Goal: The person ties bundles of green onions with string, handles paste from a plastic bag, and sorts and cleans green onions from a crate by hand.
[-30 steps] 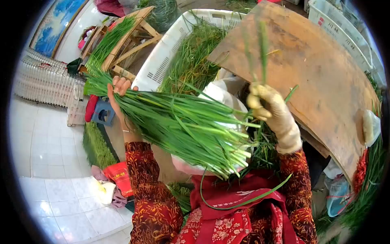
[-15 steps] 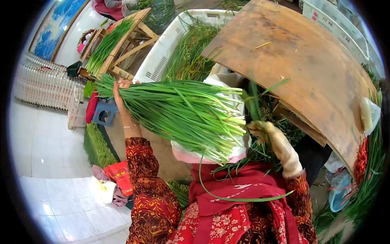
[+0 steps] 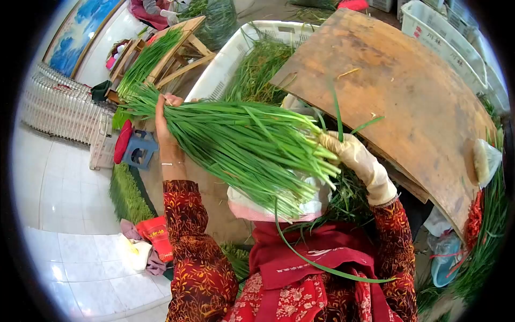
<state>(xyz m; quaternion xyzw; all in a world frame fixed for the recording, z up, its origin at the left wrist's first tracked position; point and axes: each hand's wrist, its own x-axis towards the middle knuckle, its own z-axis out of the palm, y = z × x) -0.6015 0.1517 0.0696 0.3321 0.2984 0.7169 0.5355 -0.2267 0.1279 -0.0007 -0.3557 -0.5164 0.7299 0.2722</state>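
Observation:
A large bunch of garlic chives (image 3: pixel 241 139) lies sideways over my lap, its pale stem ends toward the right. My bare left hand (image 3: pixel 167 107) is closed around the leafy end. My right hand (image 3: pixel 348 153), in a cream glove, is at the upper stem ends with its fingers bent around some stalks; its fingertips are partly hidden among them. Under the bunch is a white and pink sack (image 3: pixel 247 206). One long loose leaf (image 3: pixel 316 263) droops from the stems across my red apron (image 3: pixel 322 241).
A wooden board (image 3: pixel 386 102) stands at the right, with dark green trimmings (image 3: pixel 348 201) below its edge. Behind the bunch is a white crate (image 3: pixel 220 70) of loose greens. A blue stool (image 3: pixel 140 149) is at left. Another person's gloved hand (image 3: pixel 170 17) shows at the far table.
My right hand has moved up and left from below the board's edge to the stem ends. The bunch has shifted slightly right; my left hand keeps its grip.

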